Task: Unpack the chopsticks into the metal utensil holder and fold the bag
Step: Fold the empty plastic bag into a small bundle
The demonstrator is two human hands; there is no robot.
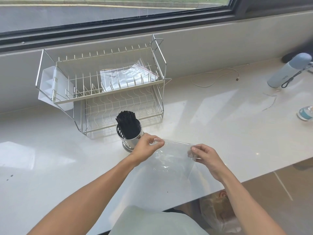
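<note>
Several black chopsticks [127,123] stand upright in the metal utensil holder [130,143] on the white counter, just in front of the dish rack. A clear plastic bag [171,163] is held flat above the counter, to the right of the holder. My left hand [149,146] pinches the bag's top left corner, right beside the holder. The bag's top right corner is pinched by my right hand [205,158]. The bag looks empty.
A two-tier wire dish rack [101,85] stands behind the holder, with several clear zip bags [128,75] on its upper shelf. A pale blue bottle [288,72], a white cable [216,77] and a small round object [305,113] lie at the right. The counter's front edge [254,173] runs diagonally near my right arm.
</note>
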